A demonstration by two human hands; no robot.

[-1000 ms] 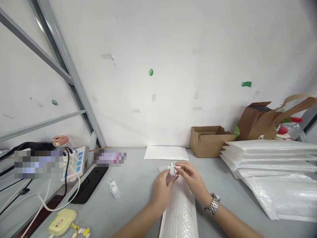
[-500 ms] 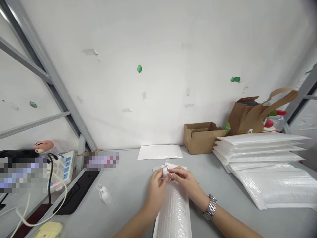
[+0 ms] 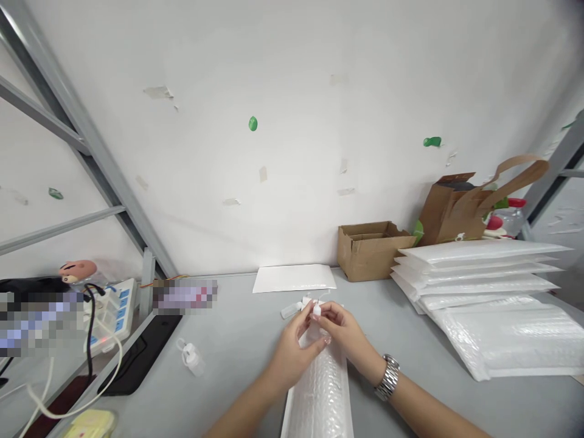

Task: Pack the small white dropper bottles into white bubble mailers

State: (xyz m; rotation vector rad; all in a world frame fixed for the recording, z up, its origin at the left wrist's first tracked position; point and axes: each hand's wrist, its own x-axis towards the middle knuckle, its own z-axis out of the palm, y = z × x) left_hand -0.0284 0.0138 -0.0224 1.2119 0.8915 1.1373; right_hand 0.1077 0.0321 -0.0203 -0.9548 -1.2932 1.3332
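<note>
A small clear dropper bottle with a white cap (image 3: 317, 309) stands between my two hands. My left hand (image 3: 292, 353) curls around it, with the index finger by the cap and the thumb lower down. The thumb and fingers of my right hand (image 3: 344, 333) pinch it near the cap; the bottle's body is mostly hidden. Below my hands lies a white bubble mailer (image 3: 319, 395), running toward me. Another clear bottle (image 3: 291, 311) lies on its side just beyond my left fingers. A third capped bottle (image 3: 193, 360) is on the table to the left.
A flat white mailer (image 3: 294, 278) lies by the wall. At the right are a cardboard box (image 3: 375, 255), a brown paper bag (image 3: 449, 213) and stacked bubble mailers (image 3: 474, 286). A black phone-like slab (image 3: 141, 359), a power strip (image 3: 121, 310) and loose cables occupy the left.
Both hands, with the dropper bottle, have shifted slightly right. My left thumb has moved away from the cap, and the bottle lying behind my left fingers has come into clearer view.
</note>
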